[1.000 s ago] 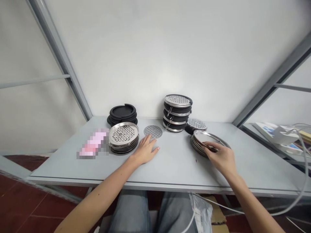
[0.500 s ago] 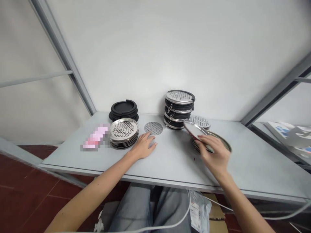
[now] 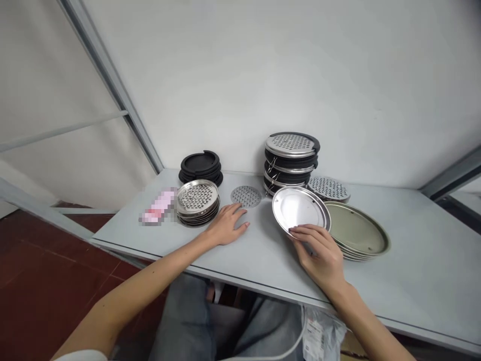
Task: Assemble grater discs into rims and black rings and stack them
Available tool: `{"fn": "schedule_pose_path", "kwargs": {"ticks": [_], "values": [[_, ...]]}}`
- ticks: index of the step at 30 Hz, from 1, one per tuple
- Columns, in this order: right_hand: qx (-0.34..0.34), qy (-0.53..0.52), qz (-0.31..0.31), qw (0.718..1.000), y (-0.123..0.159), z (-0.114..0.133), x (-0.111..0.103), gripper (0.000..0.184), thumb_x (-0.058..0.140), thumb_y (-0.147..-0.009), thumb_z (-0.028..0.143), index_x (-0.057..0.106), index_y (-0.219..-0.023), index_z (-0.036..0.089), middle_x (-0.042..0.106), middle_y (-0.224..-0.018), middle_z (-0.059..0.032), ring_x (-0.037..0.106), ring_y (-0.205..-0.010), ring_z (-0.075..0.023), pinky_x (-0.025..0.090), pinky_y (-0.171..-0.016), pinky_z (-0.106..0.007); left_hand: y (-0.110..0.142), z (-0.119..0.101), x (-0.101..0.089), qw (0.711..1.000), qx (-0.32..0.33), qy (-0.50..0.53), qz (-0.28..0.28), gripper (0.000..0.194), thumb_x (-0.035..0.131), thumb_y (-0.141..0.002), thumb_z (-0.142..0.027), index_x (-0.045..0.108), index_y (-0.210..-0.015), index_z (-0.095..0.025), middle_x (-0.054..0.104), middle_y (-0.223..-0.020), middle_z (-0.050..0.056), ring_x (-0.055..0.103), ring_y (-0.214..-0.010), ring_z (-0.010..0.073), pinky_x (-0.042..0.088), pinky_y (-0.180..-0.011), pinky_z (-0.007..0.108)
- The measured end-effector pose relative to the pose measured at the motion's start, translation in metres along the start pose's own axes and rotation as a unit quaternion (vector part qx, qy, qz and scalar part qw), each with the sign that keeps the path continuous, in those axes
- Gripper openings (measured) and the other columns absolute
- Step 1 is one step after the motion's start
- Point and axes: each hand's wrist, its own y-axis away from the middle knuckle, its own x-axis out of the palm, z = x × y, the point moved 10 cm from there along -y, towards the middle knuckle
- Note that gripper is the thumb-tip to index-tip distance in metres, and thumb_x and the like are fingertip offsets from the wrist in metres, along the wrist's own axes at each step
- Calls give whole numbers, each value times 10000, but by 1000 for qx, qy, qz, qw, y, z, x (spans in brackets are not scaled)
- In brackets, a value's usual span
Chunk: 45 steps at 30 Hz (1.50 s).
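Observation:
My right hand (image 3: 319, 253) grips the near rim of a shiny round metal plate (image 3: 300, 210) and holds it tilted just above the grey table (image 3: 263, 255), left of a stack of shallow metal plates (image 3: 356, 233). My left hand (image 3: 227, 225) lies flat on the table with its fingers spread. It holds nothing. Just beyond its fingertips lies a small perforated metal disc (image 3: 246, 196).
A stack of perforated metal trays (image 3: 198, 201) and a pink blurred item (image 3: 158, 206) sit at the left. Black round lids (image 3: 200, 166) are piled at the back. A tall stack of black-and-metal assemblies (image 3: 291, 160) and one low unit (image 3: 328, 188) stand by the wall.
My right hand has lifted the top plate off the right stack and carried it leftward toward the middle. My left hand has stayed flat on the table.

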Motion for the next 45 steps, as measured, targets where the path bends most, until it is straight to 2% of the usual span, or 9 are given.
{"fn": "schedule_pose_path", "kwargs": {"ticks": [7, 18, 28, 45], "values": [[10, 4, 14, 1000, -3, 2, 10, 176, 662, -770, 93, 653, -862, 243, 732, -860, -24, 666, -855, -224, 551, -765, -396, 1, 2, 4, 1000, 17, 9, -7, 431, 427, -952, -407, 540, -1272, -141, 471, -1400, 151, 411, -1319, 277, 313, -1115, 445], [42, 56, -6, 998, -12, -9, 6, 72, 657, -795, 175, 669, -818, 242, 733, -809, -23, 679, -812, -216, 549, -758, -386, -2, 4, 8, 999, 14, 19, 26, 434, 460, -920, -391, 517, -1271, -143, 443, -1407, 159, 379, -1327, 302, 305, -1106, 452], [33, 62, 6, 998, -8, -12, 12, 60, 665, -785, 178, 662, -786, 238, 734, -806, -26, 682, -805, -220, 549, -753, -395, -3, 2, 7, 999, 22, 25, 34, 421, 470, -911, -376, 505, -1263, -147, 441, -1395, 159, 378, -1317, 298, 290, -1099, 442], [31, 75, 2, 997, -9, -8, 10, 92, 682, -772, 154, 667, -809, 236, 732, -804, -20, 674, -793, -211, 547, -754, -381, -4, 0, 9, 999, 26, 2, 37, 416, 487, -908, -376, 505, -1257, -149, 440, -1380, 160, 372, -1314, 303, 296, -1090, 443]]}}
